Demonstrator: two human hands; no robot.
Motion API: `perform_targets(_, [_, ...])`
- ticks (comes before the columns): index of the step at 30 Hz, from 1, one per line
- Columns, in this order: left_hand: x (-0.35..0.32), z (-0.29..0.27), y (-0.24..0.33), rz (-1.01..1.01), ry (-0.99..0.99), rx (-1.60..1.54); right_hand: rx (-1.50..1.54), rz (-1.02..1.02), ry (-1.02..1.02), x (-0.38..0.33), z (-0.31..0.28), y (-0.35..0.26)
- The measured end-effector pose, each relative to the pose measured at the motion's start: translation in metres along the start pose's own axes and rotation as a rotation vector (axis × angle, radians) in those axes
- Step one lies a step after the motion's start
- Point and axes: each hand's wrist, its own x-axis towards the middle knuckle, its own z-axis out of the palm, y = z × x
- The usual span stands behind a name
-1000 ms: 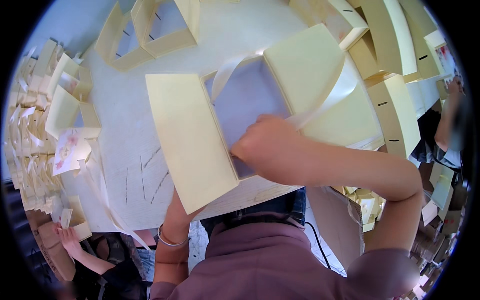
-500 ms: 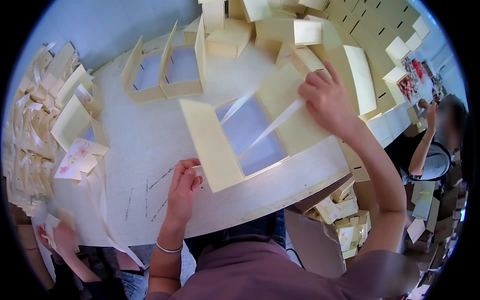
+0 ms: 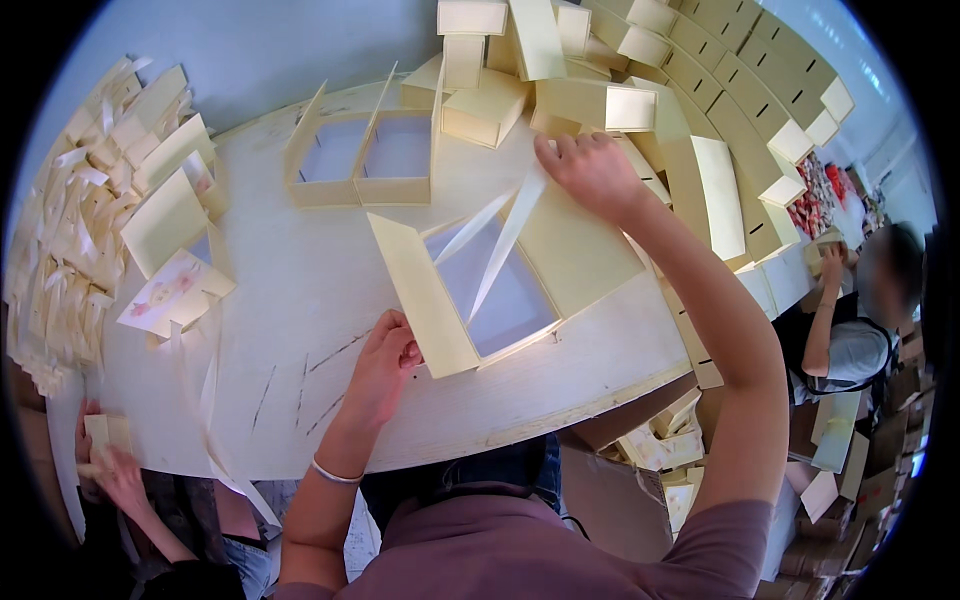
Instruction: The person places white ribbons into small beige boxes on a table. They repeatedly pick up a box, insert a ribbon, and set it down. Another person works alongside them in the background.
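Note:
A cream folding gift box (image 3: 590, 255) lies opened out on the table, its pale lining (image 3: 510, 310) showing between two spread panels. Out of its inside rise two white ribbon lengths (image 3: 500, 245). Both run up toward my right hand (image 3: 590, 172), which is closed on their upper ends above the box's far panel. My left hand (image 3: 388, 365) is closed beside the lower edge of the left panel (image 3: 425, 300). Its fingertips meet that edge, and what they pinch, if anything, is hidden.
Two opened boxes (image 3: 365, 185) stand farther back. Stacked boxes (image 3: 720, 75) line the far right; ribboned pieces (image 3: 75, 250) heap at left, near a flower-printed box (image 3: 165, 290). A carton (image 3: 620, 490) sits below the table edge. Co-workers' hands (image 3: 118, 475) show lower left and a person (image 3: 850, 320) right.
My right hand has moved up and left, drawing the ribbon's upper end with it. My left hand's fingers have curled in closer to the panel. The whole view has shifted slightly.

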Motion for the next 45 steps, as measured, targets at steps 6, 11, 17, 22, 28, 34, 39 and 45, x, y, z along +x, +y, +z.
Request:
perform_targets(6, [0.002,0.009,0.009,0.01,0.001,0.213,0.126,0.152,-0.4,0.012,0.044,-0.012])
perform_targets(11, [0.015,0.001,0.001,-0.081,-0.128,0.257,0.141,0.177,-0.322,0.033,0.058,-0.035])
perform_targets(17, [0.011,-0.017,0.005,0.135,0.022,0.332,0.729,-0.129,0.422,0.022,-0.01,-0.06])
perform_targets(22, [-0.045,-0.055,0.027,0.362,0.19,0.263,0.974,-0.036,0.269,-0.06,-0.062,-0.095])
perform_targets(28, [-0.133,-0.102,0.045,0.442,0.598,0.104,0.893,-0.092,0.075,-0.086,-0.047,-0.141])
perform_targets(34, [-0.238,-0.142,0.014,0.615,1.1,0.104,0.975,-0.591,0.287,-0.056,-0.046,-0.176])
perform_targets(39, [-0.267,-0.184,-0.034,0.524,1.258,0.141,1.013,-0.73,0.417,0.07,-0.036,-0.229])
perform_targets(45, [-0.255,-0.181,-0.031,0.541,1.434,1.234,1.098,-0.479,0.492,0.146,-0.088,-0.261])
